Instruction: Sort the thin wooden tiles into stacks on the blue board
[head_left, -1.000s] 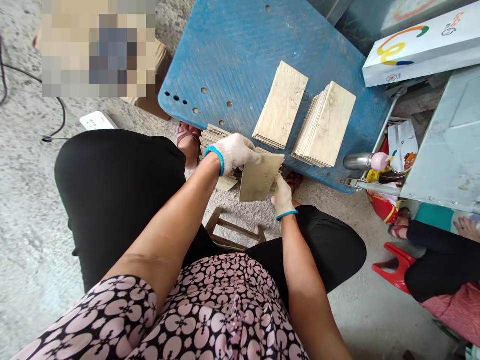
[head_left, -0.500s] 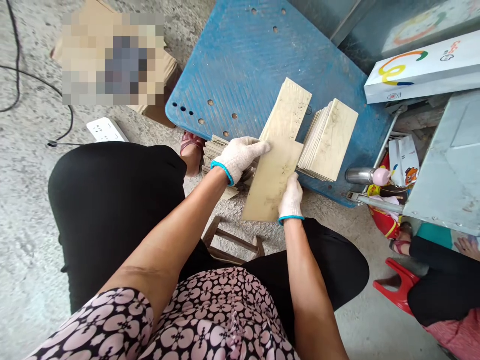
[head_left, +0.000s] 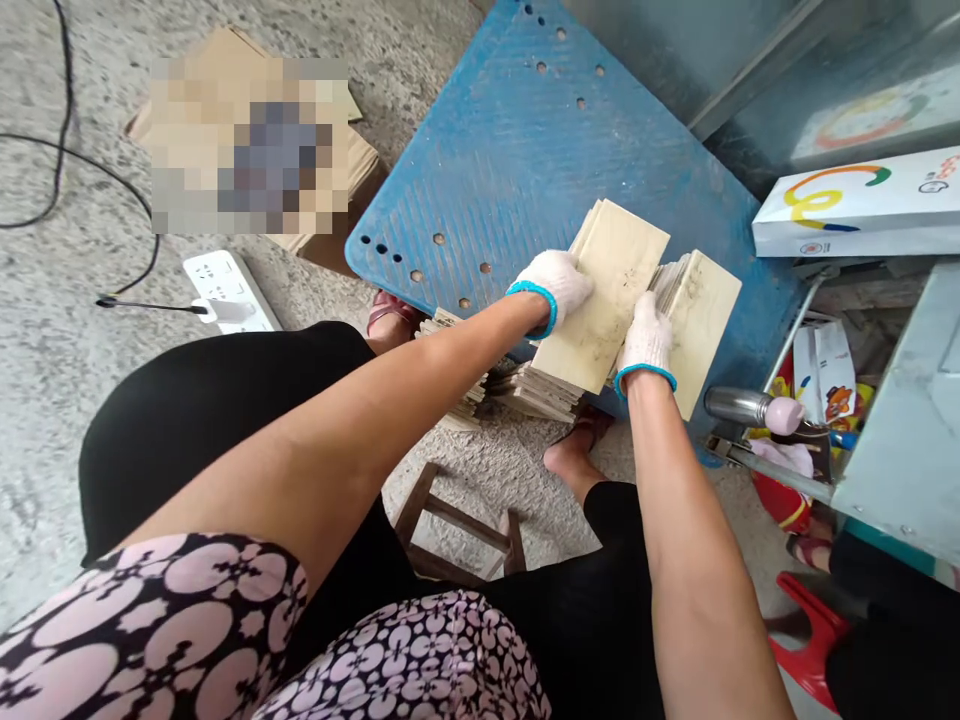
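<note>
A pale, thin wooden board (head_left: 611,270) with dark specks lies squared on top of a pile at the blue platform's near edge. My left hand (head_left: 559,285), in a white knitted glove with a blue cuff, grips its left edge, its fingertips partly hidden. At the right edge my right hand (head_left: 646,335), gloved alike, is closed against the board, between it and a second stack of boards (head_left: 709,310) that leans at a slant. More wooden boards (head_left: 536,390) sit in rough piles just below the platform edge, partly behind my left forearm.
The blue plastic platform (head_left: 480,180) has round holes. To the right are a steel flask (head_left: 739,405), a long white box (head_left: 855,205) and a grey metal surface (head_left: 900,400). A wooden stool (head_left: 465,525), a power strip (head_left: 229,290) and a red stool (head_left: 810,640) stand on the floor.
Both hands have moved forward and to the right with the board, which was held tilted across the pile and now lies in line on it. The view has shifted too.
</note>
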